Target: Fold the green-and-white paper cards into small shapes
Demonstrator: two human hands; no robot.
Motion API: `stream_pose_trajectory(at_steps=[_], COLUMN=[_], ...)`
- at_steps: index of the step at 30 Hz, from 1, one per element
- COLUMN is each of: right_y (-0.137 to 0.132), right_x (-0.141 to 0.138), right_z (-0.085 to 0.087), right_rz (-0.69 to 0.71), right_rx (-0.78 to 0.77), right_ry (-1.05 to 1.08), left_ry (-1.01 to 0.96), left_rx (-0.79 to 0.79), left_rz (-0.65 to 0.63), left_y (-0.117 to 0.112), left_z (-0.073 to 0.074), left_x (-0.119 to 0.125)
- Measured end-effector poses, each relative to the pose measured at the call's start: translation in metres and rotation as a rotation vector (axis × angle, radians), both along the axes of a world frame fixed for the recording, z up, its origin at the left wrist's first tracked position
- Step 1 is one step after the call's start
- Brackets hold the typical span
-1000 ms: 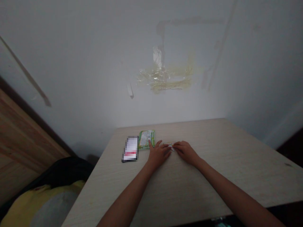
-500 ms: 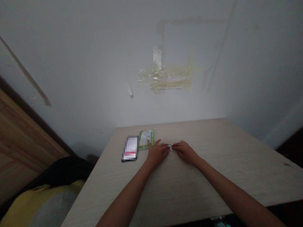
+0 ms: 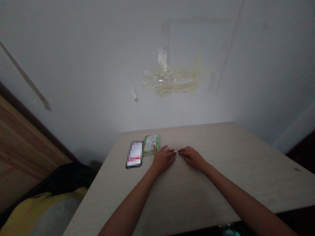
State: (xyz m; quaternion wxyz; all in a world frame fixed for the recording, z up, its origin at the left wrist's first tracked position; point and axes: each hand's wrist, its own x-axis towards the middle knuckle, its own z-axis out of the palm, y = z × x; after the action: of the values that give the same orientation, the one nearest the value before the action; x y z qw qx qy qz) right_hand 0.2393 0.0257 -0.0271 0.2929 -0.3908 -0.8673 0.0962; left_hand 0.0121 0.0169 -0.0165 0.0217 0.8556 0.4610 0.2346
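A small whitish piece with a printed strip along its far edge [image 3: 174, 148] lies on the light wood-patterned table [image 3: 246, 167]. Its kind is too small and too covered to tell. My left hand [image 3: 162, 160] holds the left end between thumb and fingertips, while its outer fingers spread toward a green-and-white printed packet [image 3: 151, 143]. From the other side, my right hand [image 3: 194, 158] pinches the right end, its fingers pressed together. Both hands rest low on the tabletop, with fingertips close to each other. A bit of white shows between them.
A phone [image 3: 135, 154] with a blurred-out screen lies left of the packet. Behind the table rises a wall [image 3: 98, 65] with peeling clear tape [image 3: 169, 80]. At the lower left are yellow and grey cloth [image 3: 51, 213] and a wooden panel [image 3: 17, 141].
The view has shifted very slightly. Both hands keep nearly the same place and grip on the small whitish piece; the packet and phone have not moved on the table.
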Motion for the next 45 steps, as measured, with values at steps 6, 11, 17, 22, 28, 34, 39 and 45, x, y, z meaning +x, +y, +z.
stream_pose_trajectory(at_steps=[6, 11, 17, 22, 28, 34, 39, 45], right_y=[-0.001, 0.0, 0.001, 0.003, 0.002, 0.002, 0.001, 0.001], right_x=[-0.001, -0.003, -0.002, -0.003, -0.004, -0.004, -0.005, -0.005], right_z=[0.002, 0.002, 0.003, 0.005, 0.008, 0.009, 0.011, 0.011], right_rz=[-0.011, -0.002, 0.034, 0.065, 0.061, 0.067, 0.066, 0.077], right_rx=[0.03, 0.074, 0.059, 0.035, 0.008, 0.004, 0.008, 0.004], right_ry=[-0.021, -0.087, -0.131, -0.107, -0.085, -0.091, -0.091, -0.081], left_ry=[0.024, 0.062, 0.035, 0.012, -0.02, -0.015, 0.011, 0.018], left_rx=[0.013, -0.005, -0.003, -0.014, 0.076, 0.098, 0.104, 0.138], left_rz=[0.016, 0.034, 0.022, 0.0, -0.024, -0.035, -0.047, -0.116], left_y=[0.0, 0.001, 0.002, 0.003, -0.001, -0.003, -0.004, -0.005], left_z=[0.0, 0.001, -0.002, -0.004, 0.001, 0.003, 0.004, 0.003], left_x=[0.0, 0.0, -0.001, -0.002, -0.001, -0.001, -0.002, -0.002])
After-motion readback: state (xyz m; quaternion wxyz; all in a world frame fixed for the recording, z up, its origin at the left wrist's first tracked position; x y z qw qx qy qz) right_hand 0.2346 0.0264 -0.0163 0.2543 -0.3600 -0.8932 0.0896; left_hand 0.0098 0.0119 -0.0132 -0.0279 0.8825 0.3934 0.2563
